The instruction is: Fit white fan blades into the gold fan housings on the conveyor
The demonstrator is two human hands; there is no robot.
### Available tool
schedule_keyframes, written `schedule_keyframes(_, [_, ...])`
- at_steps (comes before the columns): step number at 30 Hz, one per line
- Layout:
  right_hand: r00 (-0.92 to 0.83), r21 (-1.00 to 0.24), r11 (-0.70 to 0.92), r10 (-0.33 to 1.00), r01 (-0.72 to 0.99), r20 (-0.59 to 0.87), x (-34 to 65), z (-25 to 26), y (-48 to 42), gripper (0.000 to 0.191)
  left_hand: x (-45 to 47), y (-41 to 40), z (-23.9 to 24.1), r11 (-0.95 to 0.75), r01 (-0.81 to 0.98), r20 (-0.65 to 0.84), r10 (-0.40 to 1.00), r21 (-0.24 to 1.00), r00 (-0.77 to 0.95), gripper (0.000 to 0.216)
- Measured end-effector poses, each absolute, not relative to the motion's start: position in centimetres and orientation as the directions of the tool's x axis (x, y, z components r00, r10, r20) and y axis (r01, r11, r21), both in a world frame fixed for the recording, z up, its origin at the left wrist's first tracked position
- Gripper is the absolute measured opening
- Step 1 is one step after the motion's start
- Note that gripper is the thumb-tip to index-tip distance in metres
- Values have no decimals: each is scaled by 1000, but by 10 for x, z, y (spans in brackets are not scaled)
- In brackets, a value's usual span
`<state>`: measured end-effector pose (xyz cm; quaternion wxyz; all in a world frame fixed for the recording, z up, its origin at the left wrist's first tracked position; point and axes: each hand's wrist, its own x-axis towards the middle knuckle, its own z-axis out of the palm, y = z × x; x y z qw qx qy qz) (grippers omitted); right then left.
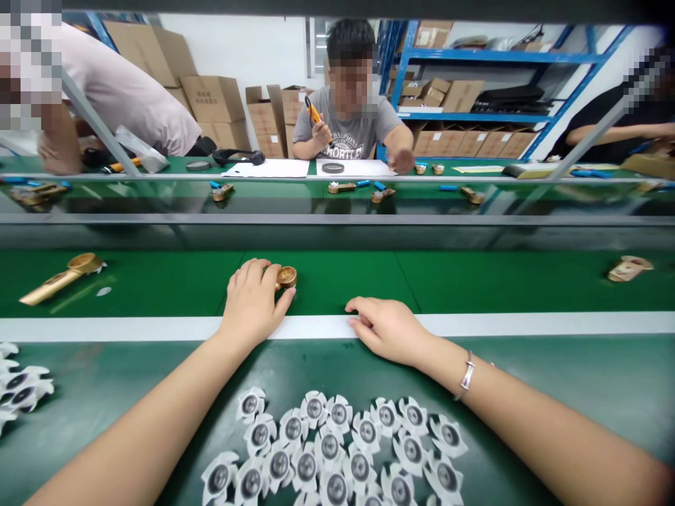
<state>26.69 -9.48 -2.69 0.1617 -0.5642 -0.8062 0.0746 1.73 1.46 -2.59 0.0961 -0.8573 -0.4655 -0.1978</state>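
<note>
OK so using the white strip (500,325) as the reference: the gold part (287,277) is just past it on the green belt (342,274), and the left hand (253,292) lies across the strip's far edge and over it. Its round cup end pokes out between index finger and thumb, thumb tip on the side nearer the strip. The hand hides the rest, so I can't tell if those bent fingers really grip it. Right hand (384,327) is over the strip, fingers loosely curled, thumb and index tips slightly apart. 2 others past the strip: 1 long-handled gold piece (58,282) toward its left end, 1 shorter gold piece (628,268) toward its right. White fan wheels (330,445) cluster on the near side.
</note>
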Motion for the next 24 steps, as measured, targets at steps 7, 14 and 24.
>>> schedule_keyframes(7, [-455, -41, 463, 882, 885, 125, 254, -21, -103, 19, 18, 12, -26, -578, 816, 464, 721, -8, 515, 35])
schedule_keyframes(14, [-138, -43, 147, 977, 988, 159, 299, -21, -81, 19, 15, 22, -29, -659, 751, 496, 636, -52, 592, 38])
schedule_keyframes(24, [857, -124, -879, 404, 461, 321, 503, -35, -87, 26, 15, 35, -34, -822, 564, 531, 446, -75, 721, 32])
